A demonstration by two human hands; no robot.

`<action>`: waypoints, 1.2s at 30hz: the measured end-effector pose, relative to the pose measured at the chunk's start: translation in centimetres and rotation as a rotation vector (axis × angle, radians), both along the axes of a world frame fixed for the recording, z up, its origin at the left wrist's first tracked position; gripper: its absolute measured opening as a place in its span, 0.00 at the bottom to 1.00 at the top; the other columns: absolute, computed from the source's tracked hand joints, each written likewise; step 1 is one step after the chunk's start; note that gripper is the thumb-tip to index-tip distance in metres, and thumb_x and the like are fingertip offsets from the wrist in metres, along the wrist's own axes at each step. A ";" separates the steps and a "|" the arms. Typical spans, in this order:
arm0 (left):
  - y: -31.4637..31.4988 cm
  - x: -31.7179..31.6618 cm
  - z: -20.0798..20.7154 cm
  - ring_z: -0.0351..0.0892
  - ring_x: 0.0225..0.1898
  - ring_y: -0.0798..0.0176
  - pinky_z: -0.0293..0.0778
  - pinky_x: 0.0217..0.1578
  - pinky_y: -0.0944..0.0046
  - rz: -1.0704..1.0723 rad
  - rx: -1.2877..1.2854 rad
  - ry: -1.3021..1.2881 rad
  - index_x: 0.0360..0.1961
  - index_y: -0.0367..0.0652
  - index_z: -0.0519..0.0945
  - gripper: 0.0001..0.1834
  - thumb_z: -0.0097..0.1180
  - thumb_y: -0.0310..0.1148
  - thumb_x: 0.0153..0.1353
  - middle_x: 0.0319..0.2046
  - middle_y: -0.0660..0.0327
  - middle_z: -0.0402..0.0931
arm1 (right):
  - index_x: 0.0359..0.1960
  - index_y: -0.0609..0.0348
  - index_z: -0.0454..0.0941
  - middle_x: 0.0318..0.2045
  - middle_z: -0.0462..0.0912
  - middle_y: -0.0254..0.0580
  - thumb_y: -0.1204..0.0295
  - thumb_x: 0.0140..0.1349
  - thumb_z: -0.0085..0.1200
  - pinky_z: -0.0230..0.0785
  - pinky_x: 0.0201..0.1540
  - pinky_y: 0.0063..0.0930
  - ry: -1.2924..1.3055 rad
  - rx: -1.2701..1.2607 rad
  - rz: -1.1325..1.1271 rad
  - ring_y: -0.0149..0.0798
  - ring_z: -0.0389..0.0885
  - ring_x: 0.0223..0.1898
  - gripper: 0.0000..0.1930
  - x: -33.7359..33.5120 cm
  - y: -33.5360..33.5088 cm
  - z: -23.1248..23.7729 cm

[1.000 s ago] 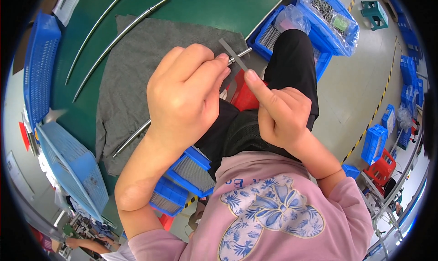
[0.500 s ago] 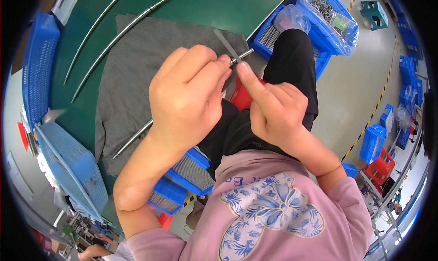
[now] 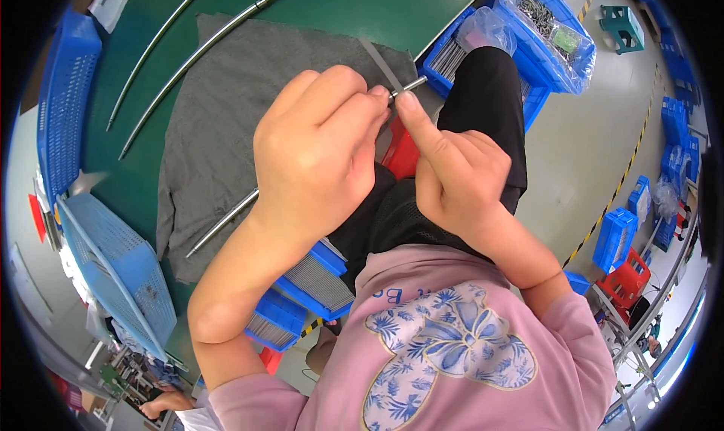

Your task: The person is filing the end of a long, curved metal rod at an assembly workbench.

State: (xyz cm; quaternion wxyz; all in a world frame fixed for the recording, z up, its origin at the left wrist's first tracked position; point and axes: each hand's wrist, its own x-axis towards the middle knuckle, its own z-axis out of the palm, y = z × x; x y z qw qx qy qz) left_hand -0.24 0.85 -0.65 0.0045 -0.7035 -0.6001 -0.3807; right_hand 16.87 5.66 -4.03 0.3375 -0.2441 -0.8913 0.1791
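Observation:
My left hand (image 3: 317, 148) is closed around a thin silver metal rod (image 3: 417, 82), whose tip sticks out past the fingers. Below that wrist, another stretch of silver rod (image 3: 225, 221) shows; it seems to be the same piece, but the hand hides the middle. A flat grey strip (image 3: 381, 63), file-like, lies across the rod near its tip. My right hand (image 3: 464, 171) grips the strip's near end, with the index finger stretched along it and the other fingers curled. Two curved silver tubes (image 3: 197, 52) rest to the left on the green table (image 3: 332, 5) and grey cloth (image 3: 219, 122).
Blue perforated baskets (image 3: 124, 269) stand along the left. Blue bins (image 3: 539, 27) with metal parts and plastic bags sit at the upper right, beside my knee. More blue bins (image 3: 275, 318) of rods are below my left forearm. A green stool (image 3: 622, 28) stands farther off.
Both hands have shifted slightly to the right, carrying the rod and strip along. The strip still crosses the rod near its tip, and both grips look the same.

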 end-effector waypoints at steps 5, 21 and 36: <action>0.5 -0.3 0.0 0.71 0.25 0.57 0.69 0.25 0.61 0.006 -0.013 -0.023 0.28 0.39 0.80 0.11 0.64 0.19 0.40 0.26 0.61 0.72 | 0.51 0.59 0.82 0.11 0.61 0.31 0.82 0.39 0.52 0.57 0.16 0.26 0.123 0.068 -0.079 0.32 0.61 0.11 0.30 1.1 -1.2 -3.0; 0.4 -0.5 0.2 0.72 0.25 0.57 0.69 0.25 0.60 -0.017 -0.046 -0.029 0.28 0.38 0.79 0.13 0.65 0.18 0.38 0.26 0.61 0.73 | 0.48 0.73 0.79 0.16 0.72 0.37 0.87 0.40 0.55 0.64 0.20 0.26 0.186 0.158 0.058 0.36 0.69 0.14 0.26 -0.6 0.8 -5.2; 0.4 -0.6 0.1 0.72 0.25 0.56 0.70 0.25 0.60 -0.031 -0.033 -0.029 0.28 0.38 0.79 0.12 0.64 0.18 0.39 0.26 0.60 0.72 | 0.45 0.60 0.82 0.13 0.59 0.29 0.76 0.48 0.65 0.57 0.17 0.24 0.373 0.324 0.047 0.30 0.60 0.12 0.19 -1.8 2.0 -7.8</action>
